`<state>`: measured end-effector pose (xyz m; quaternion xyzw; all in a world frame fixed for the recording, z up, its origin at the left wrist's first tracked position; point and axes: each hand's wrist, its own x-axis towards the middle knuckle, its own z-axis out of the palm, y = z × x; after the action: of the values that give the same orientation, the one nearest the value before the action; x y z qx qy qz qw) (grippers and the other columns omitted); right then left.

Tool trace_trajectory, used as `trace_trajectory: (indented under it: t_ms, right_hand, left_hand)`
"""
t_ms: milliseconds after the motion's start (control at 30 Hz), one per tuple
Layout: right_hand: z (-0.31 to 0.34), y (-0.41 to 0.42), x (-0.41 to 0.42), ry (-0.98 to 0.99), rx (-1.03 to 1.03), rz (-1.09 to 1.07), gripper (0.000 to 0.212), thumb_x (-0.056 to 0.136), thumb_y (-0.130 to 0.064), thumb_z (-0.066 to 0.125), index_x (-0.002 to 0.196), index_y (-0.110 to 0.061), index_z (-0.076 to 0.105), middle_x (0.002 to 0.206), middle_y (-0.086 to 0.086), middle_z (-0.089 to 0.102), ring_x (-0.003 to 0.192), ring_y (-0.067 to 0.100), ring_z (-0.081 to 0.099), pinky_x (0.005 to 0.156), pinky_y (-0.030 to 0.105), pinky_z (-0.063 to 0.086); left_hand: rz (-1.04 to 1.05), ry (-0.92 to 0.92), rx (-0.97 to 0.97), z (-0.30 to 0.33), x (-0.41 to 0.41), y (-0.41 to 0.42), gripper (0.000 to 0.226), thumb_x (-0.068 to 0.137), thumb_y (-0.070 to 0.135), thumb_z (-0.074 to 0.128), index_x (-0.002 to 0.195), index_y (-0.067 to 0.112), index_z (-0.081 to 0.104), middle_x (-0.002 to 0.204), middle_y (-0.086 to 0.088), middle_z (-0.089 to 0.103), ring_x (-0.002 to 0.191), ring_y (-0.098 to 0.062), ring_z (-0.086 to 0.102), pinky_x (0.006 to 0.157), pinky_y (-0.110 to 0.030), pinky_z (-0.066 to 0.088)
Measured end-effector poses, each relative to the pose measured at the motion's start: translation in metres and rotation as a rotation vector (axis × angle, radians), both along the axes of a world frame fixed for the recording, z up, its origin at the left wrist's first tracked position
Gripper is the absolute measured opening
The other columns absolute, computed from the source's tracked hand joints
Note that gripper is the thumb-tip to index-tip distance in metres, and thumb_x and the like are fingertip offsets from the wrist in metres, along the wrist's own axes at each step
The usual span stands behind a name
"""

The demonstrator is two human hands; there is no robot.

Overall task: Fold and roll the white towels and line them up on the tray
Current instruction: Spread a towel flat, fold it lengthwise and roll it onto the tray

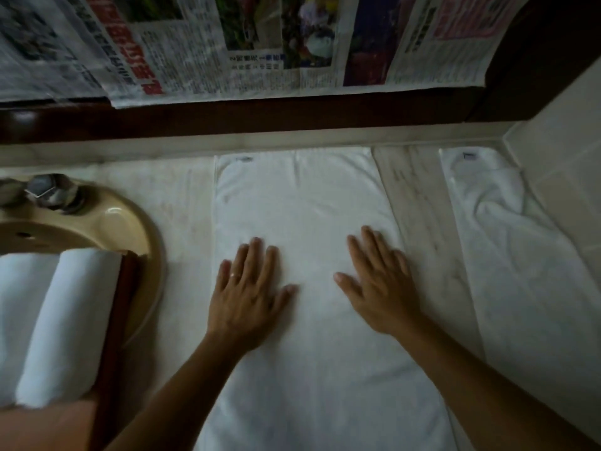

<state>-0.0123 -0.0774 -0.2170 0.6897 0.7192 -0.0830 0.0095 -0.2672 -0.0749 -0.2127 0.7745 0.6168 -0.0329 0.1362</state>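
I see the marble counter (419, 203) carrying a long folded white towel (305, 206) laid flat at centre. A crumpled towel (507, 222) lies right. On the left, the wooden tray (118, 317) over the sink (107, 219) holds rolled towels (68, 323). My left hand (248, 297) and right hand (380, 288) press flat on the centre towel, fingers straight, gripping nothing.

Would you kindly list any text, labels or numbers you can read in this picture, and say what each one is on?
Newspaper sheets hung above the counter: printed headlines and columns, upside down and too blurred to read.
Tag on the flat towel under both hands: too small to read.
Tag on the crumpled towel at the right: a dark mark, illegible.
Rolled towels on the tray: no text visible.
Nothing here can be quoted with confidence.
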Motion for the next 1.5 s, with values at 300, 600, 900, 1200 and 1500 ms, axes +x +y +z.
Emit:
trace_trajectory:
  t_ms: [300,600,900,1200,1500]
  right_hand:
    - [0.005,-0.091,-0.019,0.01,0.023,0.028,0.076,0.095,-0.068,0.02,0.157,-0.023,0.021,0.166,0.005,0.008,0.152,0.022,0.011,0.114,0.047,0.022]
    - [0.002,-0.163,-0.013,0.006,0.038,0.002,0.075,0.096,-0.065,0.021,0.157,-0.022,0.021,0.166,0.005,0.007,0.152,0.023,0.01,0.115,0.047,0.023]
    - [-0.001,-0.221,0.002,0.012,0.045,-0.022,0.076,0.094,-0.066,0.024,0.156,-0.022,0.025,0.165,0.004,0.013,0.151,0.021,0.015,0.113,0.046,0.024]
    - [0.019,-0.188,0.023,0.106,0.309,-0.016,0.036,0.088,-0.036,0.049,0.1,-0.01,0.07,0.11,0.006,0.066,0.093,0.033,0.062,0.076,0.041,0.048]
    - [0.041,-0.044,0.052,0.303,0.067,-0.1,0.03,0.095,-0.026,0.054,0.119,-0.011,0.065,0.122,0.003,0.061,0.108,0.024,0.059,0.092,0.037,0.049]
  left_hand:
    - [-0.039,-0.036,0.01,0.0,-0.001,-0.092,0.08,0.094,0.073,0.003,0.16,0.027,-0.001,0.166,-0.001,-0.012,0.153,-0.02,-0.006,0.124,-0.046,0.004]
    - [-0.038,-0.055,-0.006,0.005,-0.01,-0.167,0.08,0.092,0.072,0.0,0.158,0.028,-0.008,0.165,-0.003,-0.016,0.153,-0.021,-0.012,0.124,-0.045,0.002]
    - [-0.037,-0.025,0.066,-0.01,-0.025,-0.197,0.081,0.097,0.069,0.013,0.16,0.021,-0.002,0.166,-0.006,-0.011,0.153,-0.023,-0.008,0.124,-0.047,0.008]
    - [-0.049,0.049,0.101,0.035,0.009,-0.174,0.055,0.095,0.059,0.037,0.124,0.018,0.058,0.125,-0.008,0.057,0.111,-0.029,0.056,0.092,-0.042,0.044]
    - [-0.14,-0.127,-0.013,0.059,0.126,-0.123,0.033,0.099,0.046,0.044,0.092,0.018,0.06,0.09,-0.002,0.063,0.083,-0.025,0.064,0.069,-0.031,0.047]
